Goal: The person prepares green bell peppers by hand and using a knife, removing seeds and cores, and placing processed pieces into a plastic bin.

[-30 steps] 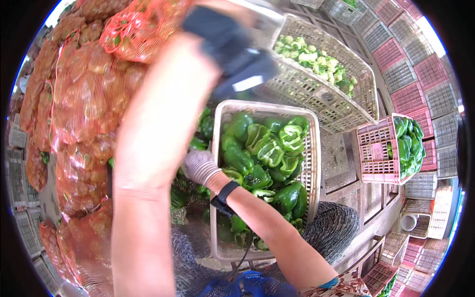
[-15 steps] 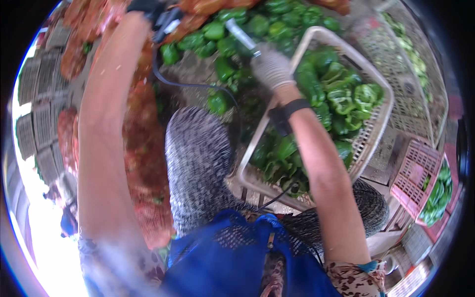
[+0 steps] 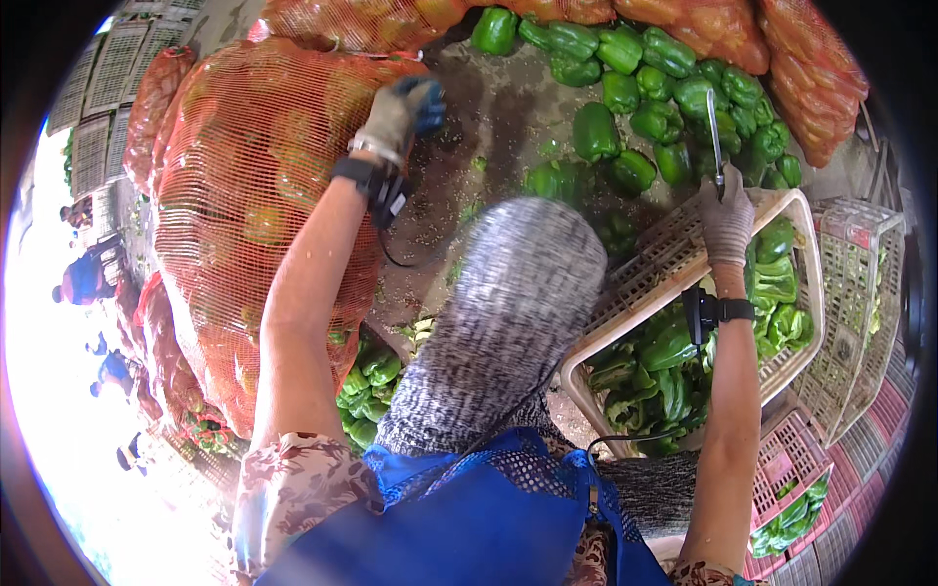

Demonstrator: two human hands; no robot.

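Note:
In a grey glove with blue fingers, my left hand (image 3: pixel 405 115) is curled closed at the right edge of a big orange mesh sack (image 3: pixel 264 205) full of roundish produce. What lies inside those fingers, if anything, I cannot make out. My right hand (image 3: pixel 729 217), in a light knitted glove, grips a knife (image 3: pixel 715 137) whose slim blade points away from me. The hand is above the far rim of a pale plastic crate (image 3: pixel 816 303) that contains cut green pepper pieces (image 3: pixel 674 381). Whole green bell peppers (image 3: pixel 657 122) lie on the ground beyond the blade.
More filled orange sacks (image 3: pixel 806 68) stand along the far side. A second, mesh-walled crate (image 3: pixel 850 313) is at the right, with a pink crate (image 3: pixel 787 459) of peppers nearer. My patterned knee (image 3: pixel 528 273) rises between my arms. Green peppers (image 3: pixel 366 391) also lie beside the sack.
The view has swung left, bringing the large sack into the middle left. My left hand has come down from the far edge to the sack's side. My right hand still holds the knife.

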